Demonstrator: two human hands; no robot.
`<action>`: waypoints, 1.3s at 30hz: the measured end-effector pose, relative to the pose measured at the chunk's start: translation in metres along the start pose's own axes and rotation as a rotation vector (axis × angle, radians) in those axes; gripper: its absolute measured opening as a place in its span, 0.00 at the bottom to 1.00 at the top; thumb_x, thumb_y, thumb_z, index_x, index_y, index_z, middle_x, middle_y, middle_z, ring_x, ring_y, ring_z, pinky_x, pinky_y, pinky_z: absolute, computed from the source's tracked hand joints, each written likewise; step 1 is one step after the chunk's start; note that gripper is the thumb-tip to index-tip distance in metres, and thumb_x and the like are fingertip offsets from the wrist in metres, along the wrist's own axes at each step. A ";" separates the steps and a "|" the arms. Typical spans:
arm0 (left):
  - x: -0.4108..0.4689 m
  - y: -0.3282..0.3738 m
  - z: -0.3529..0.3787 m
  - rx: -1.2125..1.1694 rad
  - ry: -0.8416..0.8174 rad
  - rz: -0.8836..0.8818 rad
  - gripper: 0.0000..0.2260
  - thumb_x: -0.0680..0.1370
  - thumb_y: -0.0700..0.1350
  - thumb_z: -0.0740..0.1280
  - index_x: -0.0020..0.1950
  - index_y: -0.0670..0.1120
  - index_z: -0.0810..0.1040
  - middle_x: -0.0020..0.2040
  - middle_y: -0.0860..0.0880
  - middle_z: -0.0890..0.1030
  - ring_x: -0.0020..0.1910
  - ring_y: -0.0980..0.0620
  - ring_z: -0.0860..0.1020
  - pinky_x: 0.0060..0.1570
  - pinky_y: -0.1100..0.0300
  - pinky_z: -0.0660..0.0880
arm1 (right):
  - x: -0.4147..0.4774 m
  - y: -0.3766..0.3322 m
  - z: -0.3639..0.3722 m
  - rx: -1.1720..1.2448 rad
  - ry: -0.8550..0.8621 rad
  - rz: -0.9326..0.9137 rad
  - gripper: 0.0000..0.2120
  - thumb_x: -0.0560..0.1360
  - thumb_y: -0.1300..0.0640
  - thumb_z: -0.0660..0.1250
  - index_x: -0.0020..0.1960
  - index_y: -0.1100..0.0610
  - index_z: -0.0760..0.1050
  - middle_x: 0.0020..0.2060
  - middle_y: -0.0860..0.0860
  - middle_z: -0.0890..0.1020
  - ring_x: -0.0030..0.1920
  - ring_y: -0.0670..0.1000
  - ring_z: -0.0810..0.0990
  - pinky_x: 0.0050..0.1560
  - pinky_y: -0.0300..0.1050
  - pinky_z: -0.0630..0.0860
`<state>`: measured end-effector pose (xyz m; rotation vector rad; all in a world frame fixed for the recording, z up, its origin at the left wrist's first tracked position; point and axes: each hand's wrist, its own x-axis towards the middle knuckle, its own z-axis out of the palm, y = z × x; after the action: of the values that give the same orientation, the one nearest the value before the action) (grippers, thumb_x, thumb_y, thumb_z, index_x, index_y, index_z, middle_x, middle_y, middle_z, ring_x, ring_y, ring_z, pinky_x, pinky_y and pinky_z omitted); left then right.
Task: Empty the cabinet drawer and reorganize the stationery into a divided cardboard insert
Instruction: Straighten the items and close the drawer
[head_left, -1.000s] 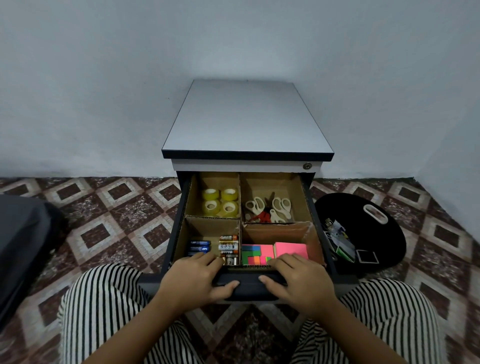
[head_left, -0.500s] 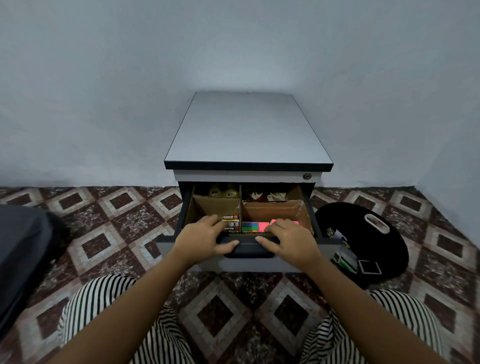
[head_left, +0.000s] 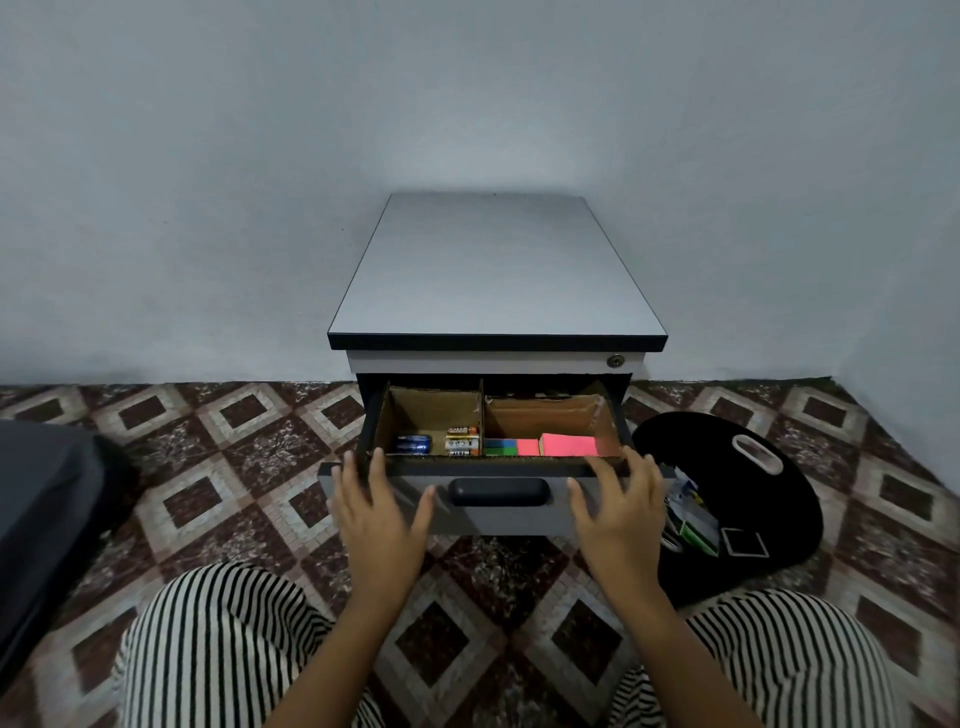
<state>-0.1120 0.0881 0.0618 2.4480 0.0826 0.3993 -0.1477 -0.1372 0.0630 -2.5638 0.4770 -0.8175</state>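
Note:
The grey cabinet has its top drawer partly open. Inside sits the divided cardboard insert. Its front left cell holds batteries; its front right cell holds pink and coloured sticky notes. The rear cells are hidden under the cabinet top. My left hand and my right hand are spread flat against the drawer front, one on each side of the dark handle, fingertips at the top edge, holding nothing.
A black round tray with leftover small items lies on the patterned tile floor to the right of the cabinet. A dark grey bag lies at the left. My striped trouser knees frame the bottom.
The drawer has slid most of the way in, hiding the tape rolls and scissors. Both hands left the handle and now press flat on the drawer front.

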 end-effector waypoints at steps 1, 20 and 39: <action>-0.001 0.000 -0.001 -0.034 0.008 -0.041 0.36 0.74 0.59 0.64 0.76 0.45 0.55 0.77 0.41 0.47 0.76 0.41 0.44 0.73 0.41 0.48 | -0.002 0.001 -0.002 0.019 -0.025 0.072 0.17 0.74 0.50 0.69 0.60 0.57 0.77 0.67 0.61 0.68 0.70 0.64 0.63 0.63 0.62 0.67; 0.005 0.009 0.003 -0.439 -0.008 -0.346 0.52 0.71 0.56 0.70 0.75 0.41 0.34 0.77 0.47 0.37 0.76 0.51 0.39 0.71 0.57 0.48 | 0.002 -0.016 -0.011 0.608 -0.048 0.611 0.47 0.73 0.47 0.68 0.77 0.57 0.39 0.77 0.52 0.45 0.76 0.52 0.48 0.70 0.44 0.57; 0.093 0.020 0.034 -0.404 -0.039 -0.338 0.54 0.70 0.58 0.71 0.75 0.38 0.35 0.77 0.42 0.38 0.76 0.47 0.39 0.75 0.50 0.47 | 0.082 -0.014 0.036 0.539 -0.053 0.556 0.45 0.72 0.51 0.71 0.76 0.64 0.45 0.74 0.60 0.53 0.72 0.61 0.61 0.67 0.51 0.65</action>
<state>-0.0139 0.0670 0.0730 1.9946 0.3579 0.1941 -0.0605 -0.1508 0.0812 -1.8230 0.7820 -0.5706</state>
